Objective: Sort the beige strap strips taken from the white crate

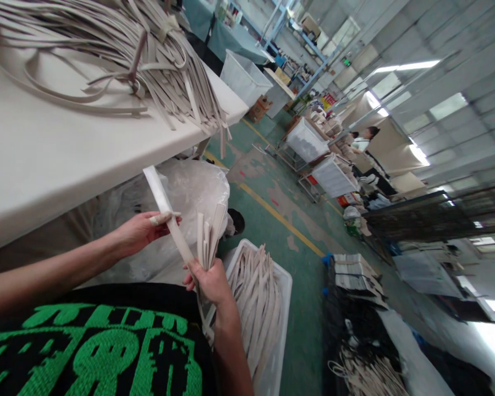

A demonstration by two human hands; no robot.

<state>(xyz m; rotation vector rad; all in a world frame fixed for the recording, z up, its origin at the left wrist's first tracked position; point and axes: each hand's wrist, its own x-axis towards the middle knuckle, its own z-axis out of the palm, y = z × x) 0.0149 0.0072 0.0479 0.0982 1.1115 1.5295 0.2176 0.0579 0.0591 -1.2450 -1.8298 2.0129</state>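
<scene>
My left hand [150,231] pinches a flat pale strip [158,190] partway along its length, with a light wrap around one finger. The strip's free end points up and away, toward the table edge. Lower down, my right hand [209,279] grips the same strip together with a small bundle of strips [208,236], whose ends stick up above the fist. Beside my right forearm, a white plastic bin [287,286] holds many long beige strips [256,297]. A large heap of similar strips [148,55], tied in bunches, lies on the table at the upper left.
The white-topped table [66,148] has an edge close to my left arm. Clear plastic sheeting [190,187] hangs below it. White bins [307,140] on carts and a person [361,142] are farther off. Stacked material [355,275] stands at right on the green floor [272,220].
</scene>
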